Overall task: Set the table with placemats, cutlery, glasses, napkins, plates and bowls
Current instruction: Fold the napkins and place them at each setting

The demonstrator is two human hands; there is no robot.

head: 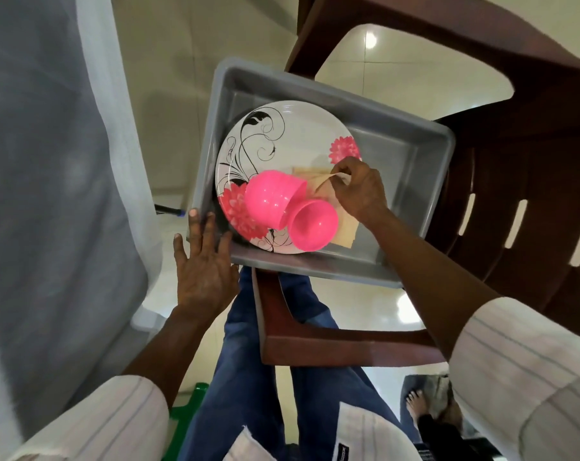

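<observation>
A grey plastic tub rests on a brown plastic chair. Inside it lies a white plate with pink flowers and black swirls. On the plate lie two pink plastic bowls, one on its side and the other tipped towards me. A beige napkin lies partly under the bowls. My right hand pinches a lifted corner of the napkin. With straight fingers, my left hand presses on the tub's near left corner.
The brown chair's slatted back stands to the right and its armrest runs below the tub. A table draped in white cloth fills the left side. Another person's foot is on the floor at lower right. Cream tiles lie beneath.
</observation>
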